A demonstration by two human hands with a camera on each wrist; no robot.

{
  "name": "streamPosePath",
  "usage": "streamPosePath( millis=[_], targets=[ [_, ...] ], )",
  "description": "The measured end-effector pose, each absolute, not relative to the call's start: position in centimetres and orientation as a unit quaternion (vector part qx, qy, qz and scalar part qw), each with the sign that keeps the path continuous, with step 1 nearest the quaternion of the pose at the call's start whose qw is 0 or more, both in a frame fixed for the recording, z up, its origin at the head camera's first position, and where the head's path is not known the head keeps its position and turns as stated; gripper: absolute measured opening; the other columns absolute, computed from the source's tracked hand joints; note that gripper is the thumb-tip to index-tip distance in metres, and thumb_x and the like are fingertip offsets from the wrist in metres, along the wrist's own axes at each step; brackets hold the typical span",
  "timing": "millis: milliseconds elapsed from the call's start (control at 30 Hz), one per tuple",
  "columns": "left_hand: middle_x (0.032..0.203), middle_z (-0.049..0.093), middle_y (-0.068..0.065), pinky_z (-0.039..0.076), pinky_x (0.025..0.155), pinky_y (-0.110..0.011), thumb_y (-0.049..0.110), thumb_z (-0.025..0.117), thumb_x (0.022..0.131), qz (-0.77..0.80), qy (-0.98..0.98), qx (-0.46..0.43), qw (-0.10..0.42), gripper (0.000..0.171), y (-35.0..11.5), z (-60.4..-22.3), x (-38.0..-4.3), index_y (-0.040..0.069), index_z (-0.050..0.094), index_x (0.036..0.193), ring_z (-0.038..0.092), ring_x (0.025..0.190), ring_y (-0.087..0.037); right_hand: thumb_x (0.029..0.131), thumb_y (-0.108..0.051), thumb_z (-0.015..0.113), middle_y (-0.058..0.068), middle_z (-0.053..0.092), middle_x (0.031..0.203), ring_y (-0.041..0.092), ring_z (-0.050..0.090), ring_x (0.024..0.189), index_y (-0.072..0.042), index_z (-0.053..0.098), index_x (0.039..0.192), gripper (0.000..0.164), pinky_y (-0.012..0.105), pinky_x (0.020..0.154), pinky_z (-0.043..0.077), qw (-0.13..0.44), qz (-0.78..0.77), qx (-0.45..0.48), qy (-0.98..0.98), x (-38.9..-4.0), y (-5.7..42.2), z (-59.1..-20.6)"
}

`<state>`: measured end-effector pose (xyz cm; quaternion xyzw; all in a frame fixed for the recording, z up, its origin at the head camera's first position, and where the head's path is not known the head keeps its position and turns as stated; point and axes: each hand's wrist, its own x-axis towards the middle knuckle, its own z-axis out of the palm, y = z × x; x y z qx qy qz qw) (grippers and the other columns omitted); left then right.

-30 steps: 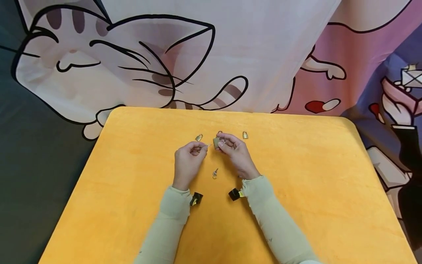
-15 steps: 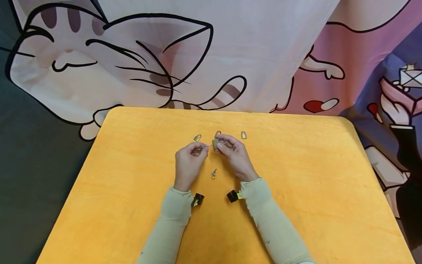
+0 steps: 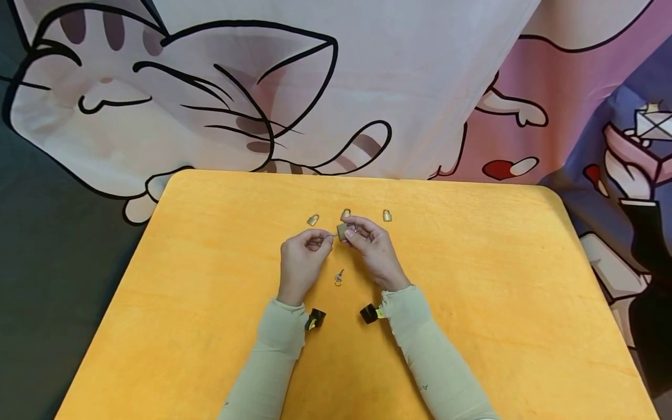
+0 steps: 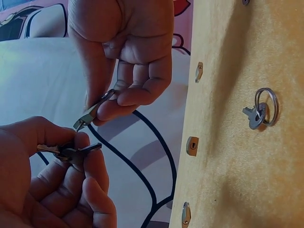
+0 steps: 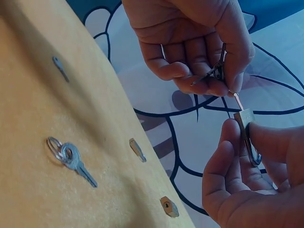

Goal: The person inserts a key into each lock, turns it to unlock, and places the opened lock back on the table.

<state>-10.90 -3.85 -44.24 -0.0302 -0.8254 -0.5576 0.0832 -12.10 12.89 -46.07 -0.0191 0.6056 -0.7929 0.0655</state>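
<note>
Between its thumb and fingers my left hand pinches a small key; more keys on the same bunch sit against its fingers. The key's shaft meets the bottom end of a brass padlock. My right hand holds that padlock by its body, with the shackle pointing back toward the palm. Both hands are raised above the table, close together. Below them on the wood lies another key on a ring.
Three more small padlocks lie toward the back of the yellow table: a left one, a middle one partly behind my right fingers, and a right one. A thin silver piece also lies on the wood. A cartoon-printed cloth hangs behind.
The key in my left hand has come right toward the padlock, and the gap between them has closed. My right hand still holds the padlock, and the view has shifted slightly.
</note>
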Motion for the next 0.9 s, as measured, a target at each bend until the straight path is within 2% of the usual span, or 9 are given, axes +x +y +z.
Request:
streamPosePath(
  millis=[300, 467, 900],
  targets=[
    [0.081, 0.073, -0.003, 0.056, 0.065, -0.03, 0.016, 0.075, 0.09, -0.557, -0.827, -0.026, 0.07, 0.012, -3.91, -44.28, -10.83, 0.005, 0.078, 0.092, 0.067, 0.068, -0.014, 0.101, -0.002, 0.058, 0.014, 0.064, 0.113, 0.02, 0.064, 0.095, 0.004, 0.061, 0.131, 0.031, 0.06, 0.098, 0.046, 0.044, -0.766, -0.039, 0.641, -11.92, 12.77, -46.09],
    [0.081, 0.073, -0.004, 0.057, 0.065, -0.03, 0.016, 0.074, 0.091, -0.558, -0.827, -0.027, 0.064, 0.013, -3.91, -44.31, -10.87, 0.004, 0.078, 0.092, 0.068, 0.069, -0.014, 0.102, -0.004, 0.058, 0.015, 0.063, 0.108, 0.02, 0.062, 0.092, 0.004, 0.061, 0.131, 0.031, 0.058, 0.096, 0.048, 0.034, -0.748, -0.049, 0.661, -11.84, 12.7, -46.14],
    [0.082, 0.074, -0.004, 0.057, 0.067, -0.032, 0.016, 0.075, 0.09, -0.563, -0.825, -0.023, 0.048, 0.012, -3.99, -44.53, -10.82, 0.004, 0.078, 0.091, 0.068, 0.07, -0.014, 0.102, -0.007, 0.058, 0.015, 0.064, 0.109, 0.02, 0.061, 0.092, 0.004, 0.062, 0.129, 0.029, 0.057, 0.09, 0.048, 0.04, -0.71, -0.054, 0.701, -11.83, 12.97, -46.14]
  ],
)
